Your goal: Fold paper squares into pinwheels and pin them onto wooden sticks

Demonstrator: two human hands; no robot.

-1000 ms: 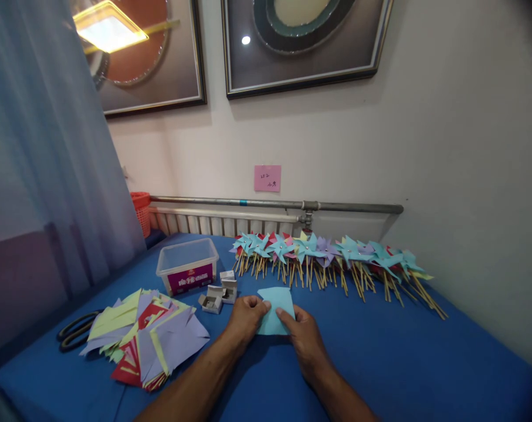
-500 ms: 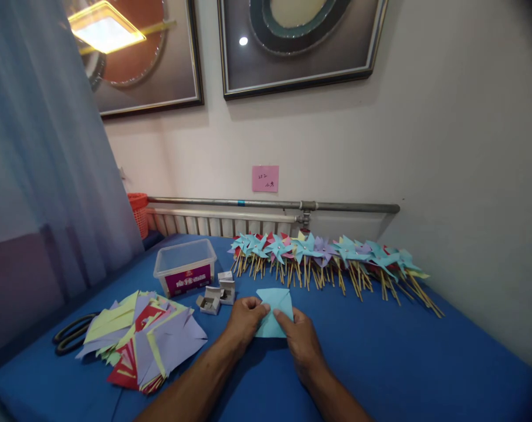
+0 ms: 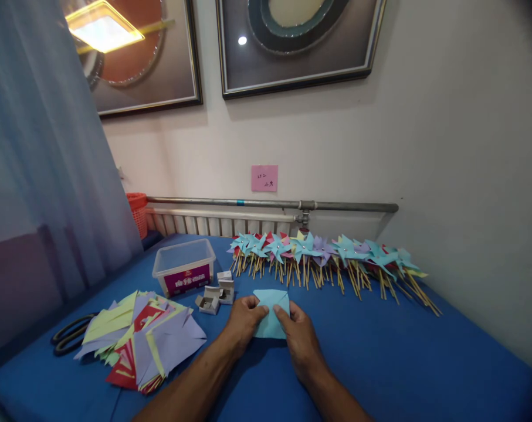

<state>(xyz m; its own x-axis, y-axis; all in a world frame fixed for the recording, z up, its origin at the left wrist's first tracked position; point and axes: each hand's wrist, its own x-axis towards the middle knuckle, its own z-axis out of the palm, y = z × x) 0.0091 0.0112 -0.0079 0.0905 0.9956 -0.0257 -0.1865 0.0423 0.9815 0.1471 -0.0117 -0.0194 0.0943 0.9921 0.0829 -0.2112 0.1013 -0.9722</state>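
A light blue paper square (image 3: 272,322) with cuts running in from its corners is held just above the blue tabletop. My left hand (image 3: 244,319) pinches its left side, thumb on top and fingers underneath. On the opposite side, my right hand (image 3: 298,331) grips the paper the same way, its thumb lying across the face. The fingertips beneath the sheet are hidden. To the left lies a loose pile of cut paper sheets (image 3: 173,343) in purple, yellow, red and green. Small open cardboard boxes (image 3: 209,300) stand close beyond my left hand.
Finished paper pinwheels (image 3: 304,247) on wooden sticks form a long row at the back. A clear plastic tub (image 3: 184,258) with a purple label stands behind the small boxes. Black-handled scissors (image 3: 70,337) stick out from the paper pile. A curtain (image 3: 50,146) hangs at left.
Both thumbs have shifted slightly on the blue paper square, which sits a touch further left in view. Otherwise the scene is the same.
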